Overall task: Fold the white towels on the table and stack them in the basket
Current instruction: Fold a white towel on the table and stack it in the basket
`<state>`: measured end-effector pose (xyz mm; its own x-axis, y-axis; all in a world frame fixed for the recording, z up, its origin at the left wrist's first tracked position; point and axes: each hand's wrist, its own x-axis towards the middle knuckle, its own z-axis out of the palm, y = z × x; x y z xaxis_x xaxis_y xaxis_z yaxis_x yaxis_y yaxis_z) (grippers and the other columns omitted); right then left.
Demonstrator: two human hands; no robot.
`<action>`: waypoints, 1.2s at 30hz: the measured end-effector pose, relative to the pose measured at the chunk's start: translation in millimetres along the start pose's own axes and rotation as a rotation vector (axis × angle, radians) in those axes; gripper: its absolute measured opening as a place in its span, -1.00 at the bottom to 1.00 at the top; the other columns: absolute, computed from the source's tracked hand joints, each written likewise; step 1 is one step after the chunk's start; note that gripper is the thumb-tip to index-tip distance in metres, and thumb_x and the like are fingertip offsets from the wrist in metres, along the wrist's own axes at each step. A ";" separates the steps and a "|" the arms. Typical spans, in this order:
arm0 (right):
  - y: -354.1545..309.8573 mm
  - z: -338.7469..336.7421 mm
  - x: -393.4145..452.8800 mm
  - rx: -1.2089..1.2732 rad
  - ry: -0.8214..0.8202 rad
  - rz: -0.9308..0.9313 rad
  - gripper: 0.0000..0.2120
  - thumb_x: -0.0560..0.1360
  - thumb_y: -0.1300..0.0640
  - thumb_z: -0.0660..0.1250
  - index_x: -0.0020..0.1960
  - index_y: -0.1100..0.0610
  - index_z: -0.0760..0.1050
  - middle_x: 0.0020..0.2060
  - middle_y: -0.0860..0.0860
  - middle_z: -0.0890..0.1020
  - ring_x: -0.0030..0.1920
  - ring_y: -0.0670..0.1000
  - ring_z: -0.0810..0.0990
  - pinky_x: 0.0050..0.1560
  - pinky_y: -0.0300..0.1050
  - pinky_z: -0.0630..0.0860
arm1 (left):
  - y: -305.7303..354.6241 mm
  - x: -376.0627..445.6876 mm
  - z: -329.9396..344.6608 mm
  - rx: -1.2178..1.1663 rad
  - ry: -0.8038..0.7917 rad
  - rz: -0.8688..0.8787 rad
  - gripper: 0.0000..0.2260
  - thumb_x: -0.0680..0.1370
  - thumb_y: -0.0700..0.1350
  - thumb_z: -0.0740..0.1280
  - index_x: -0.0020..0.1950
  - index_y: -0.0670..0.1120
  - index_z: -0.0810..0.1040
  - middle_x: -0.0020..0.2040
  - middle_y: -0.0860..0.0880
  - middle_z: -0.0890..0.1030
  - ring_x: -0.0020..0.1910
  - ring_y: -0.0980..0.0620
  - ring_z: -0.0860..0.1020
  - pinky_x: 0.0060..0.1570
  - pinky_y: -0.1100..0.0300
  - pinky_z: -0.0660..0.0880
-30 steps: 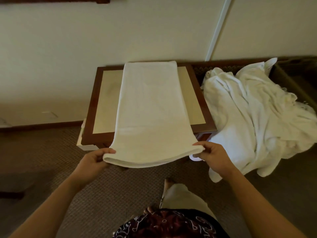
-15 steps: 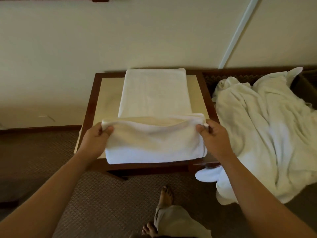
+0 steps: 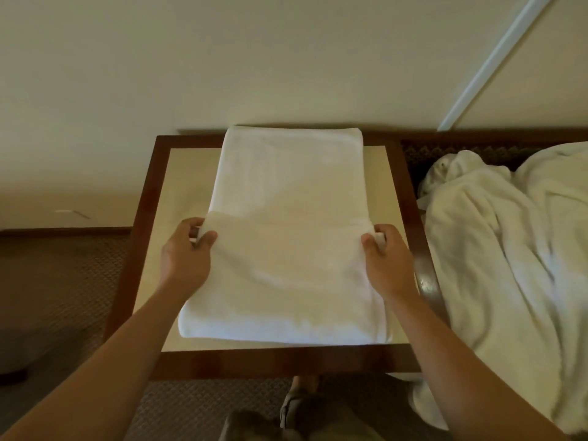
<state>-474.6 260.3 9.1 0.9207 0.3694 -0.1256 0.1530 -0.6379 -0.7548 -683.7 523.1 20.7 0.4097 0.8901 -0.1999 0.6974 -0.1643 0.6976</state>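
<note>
Closest to me I see my two arms reaching out over the table (image 3: 149, 249). My left hand (image 3: 186, 256) pinches the left corner of the white towel (image 3: 286, 249), and my right hand (image 3: 386, 261) pinches the right corner. The near part of the towel is folded over the far part, and it lies flat on the table. A pile of white towels (image 3: 509, 256) sits just right of the table. The wall (image 3: 222, 58) is behind.

Single head-worn view, looking forward and steeply down, close over dark-wood-framed cream tabletop (image 3: 178, 173); plain cream wall (image 3: 222, 58) fills upper frame.
</note>
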 end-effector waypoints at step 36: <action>70.1 -3.4 -210.1 -0.714 -0.046 -0.263 -0.28 0.35 0.02 0.57 0.47 -0.11 0.42 0.47 -0.07 0.43 0.46 0.18 0.36 0.24 0.22 0.21 | -134.1 -141.2 -57.1 0.814 -0.296 0.699 -0.09 0.30 -0.02 0.65 0.58 0.02 0.31 0.57 -0.03 0.34 0.45 -0.16 0.40 0.40 -0.19 0.37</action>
<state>-656.2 135.6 -15.2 0.8081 0.5878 -0.0378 0.5749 -0.8012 -0.1659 -868.7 443.8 -5.3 0.9115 0.3740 -0.1711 0.3916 -0.9164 0.0830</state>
